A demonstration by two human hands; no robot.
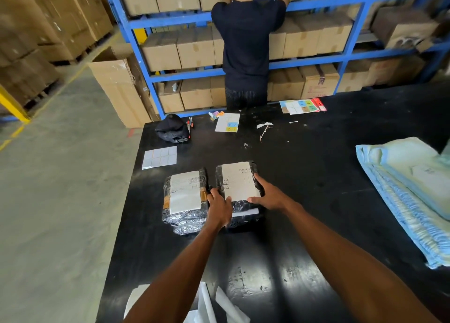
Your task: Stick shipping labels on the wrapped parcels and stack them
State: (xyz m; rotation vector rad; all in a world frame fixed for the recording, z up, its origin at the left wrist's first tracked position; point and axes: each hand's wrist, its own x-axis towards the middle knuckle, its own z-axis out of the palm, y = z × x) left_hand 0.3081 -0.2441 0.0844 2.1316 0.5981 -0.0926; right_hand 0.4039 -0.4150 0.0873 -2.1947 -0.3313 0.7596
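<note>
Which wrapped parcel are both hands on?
The right-hand black plastic-wrapped parcel: left hand grips its edge, right hand presses its white label. The left parcel lies alongside.

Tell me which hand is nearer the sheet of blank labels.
Left. The left hand lies right of the label sheet, nearer the camera; the right hand is farther right.

Both bare arms reach forward past the near edge of the tabletop [316, 176]. The left hand [219, 209] curls its fingers, seemingly gripping the left side of the parcel [243, 204]. The right hand [269, 196] rests spread on top, thumb out.
</note>
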